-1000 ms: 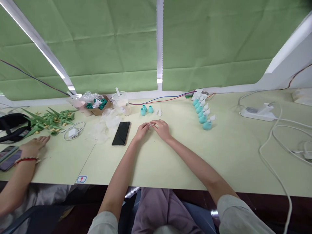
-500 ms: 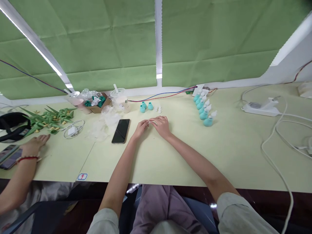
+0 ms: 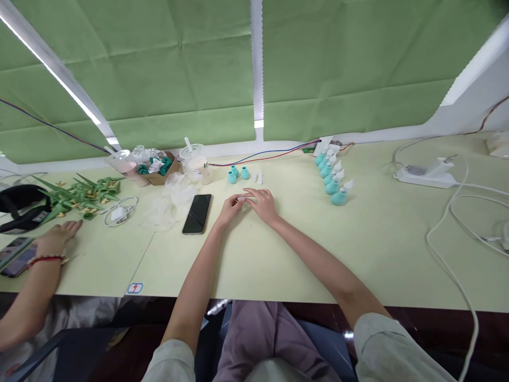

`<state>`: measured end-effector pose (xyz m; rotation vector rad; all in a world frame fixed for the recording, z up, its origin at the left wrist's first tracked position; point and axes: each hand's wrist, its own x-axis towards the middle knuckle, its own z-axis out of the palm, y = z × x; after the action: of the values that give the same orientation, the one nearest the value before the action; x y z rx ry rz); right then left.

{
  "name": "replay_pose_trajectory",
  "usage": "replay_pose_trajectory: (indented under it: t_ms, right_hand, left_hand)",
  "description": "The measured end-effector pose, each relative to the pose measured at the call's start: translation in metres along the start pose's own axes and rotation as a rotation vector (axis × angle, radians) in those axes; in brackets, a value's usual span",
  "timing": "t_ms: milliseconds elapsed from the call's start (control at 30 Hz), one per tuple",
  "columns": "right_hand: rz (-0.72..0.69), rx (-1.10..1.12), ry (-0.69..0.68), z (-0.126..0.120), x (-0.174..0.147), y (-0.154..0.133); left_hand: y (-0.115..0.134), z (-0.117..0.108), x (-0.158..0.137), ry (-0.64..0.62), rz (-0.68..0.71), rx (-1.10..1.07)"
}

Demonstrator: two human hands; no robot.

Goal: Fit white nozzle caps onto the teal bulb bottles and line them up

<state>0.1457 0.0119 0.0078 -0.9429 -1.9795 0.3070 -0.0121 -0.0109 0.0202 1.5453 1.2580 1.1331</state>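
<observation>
My left hand [image 3: 229,209] and my right hand [image 3: 261,205] meet over the middle of the table, both closed at the fingertips. Between them they pinch a small white piece [image 3: 241,198], mostly covered by fingers. Just beyond lie a few similar small white pieces [image 3: 260,178]. To their left stand three small turquoise vase-shaped pieces [image 3: 232,177] with open tops. Off to the right runs a row of several turquoise pieces [image 3: 339,197], each with a white part [image 3: 349,184] sticking up from it.
A black phone [image 3: 198,214] lies left of my hands, beside crumpled clear plastic [image 3: 163,209]. Behind are a drink cup [image 3: 198,163] and a cardboard box [image 3: 170,171]. A white power strip [image 3: 427,178] with cables sits right. At far left, another person's hand [image 3: 55,239] rests near green pieces [image 3: 83,193].
My fingers have shifted slightly around the small white piece, and a bit more of it shows. The other things on the table stay put.
</observation>
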Motion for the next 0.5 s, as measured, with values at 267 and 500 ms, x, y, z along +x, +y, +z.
replay_pose_trajectory:
  t_ms: [267, 500]
  right_hand:
    - [-0.013, 0.132, 0.03, -0.0041, 0.0036, -0.0038]
    - [0.283, 0.548, 0.06, -0.0028, 0.009, 0.0059]
  left_hand:
    - [0.0002, 0.0005, 0.0013, 0.073, -0.003, -0.048]
    - [0.0047, 0.0041, 0.0, 0.101, 0.013, -0.066]
